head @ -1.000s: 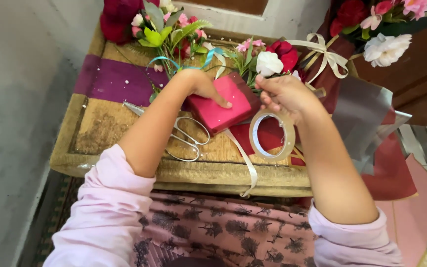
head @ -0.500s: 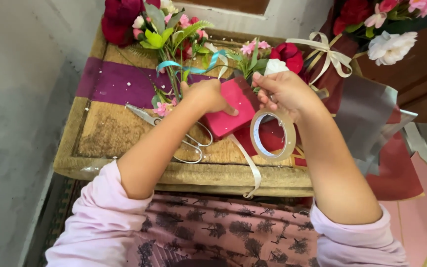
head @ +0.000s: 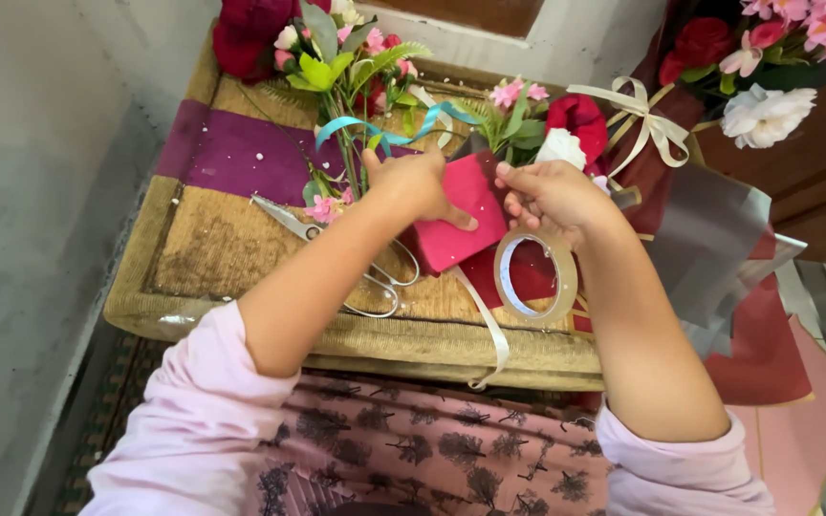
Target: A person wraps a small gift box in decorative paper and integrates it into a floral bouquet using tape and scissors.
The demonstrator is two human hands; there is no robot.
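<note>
Both forearms rise from the lower edge of the frame and converge near its centre, sleeves of pale pink pushed back toward the elbows. The left hand (head: 420,186) lies palm down on the upper left corner of a pink wrapped packet (head: 461,226), its fingers curled over the far edge while the thumb stretches out flat across the pink face. The right hand (head: 554,194) sits just right of it, wrist bent, fingers bunched together and pinching at the packet's upper right edge; what exactly lies between the fingertips cannot be made out. A roll of clear tape (head: 535,277) hangs below that hand, ring face toward the camera, overlapping the packet's lower right side.

The packet is a flat rectangle just above the centre of the frame, tilted so its long axis runs from lower left to upper right, resting on a woven tan mat (head: 212,239) with a purple band.

Left of the packet a pair of scissors (head: 336,253) lies on the mat, blades pointing to the upper left, handles partly under the left forearm. A cream ribbon (head: 489,330) trails from under the packet down over the mat's front edge. Artificial flowers (head: 341,57) with a curled teal ribbon (head: 380,132) lie across the upper part of the mat
</note>
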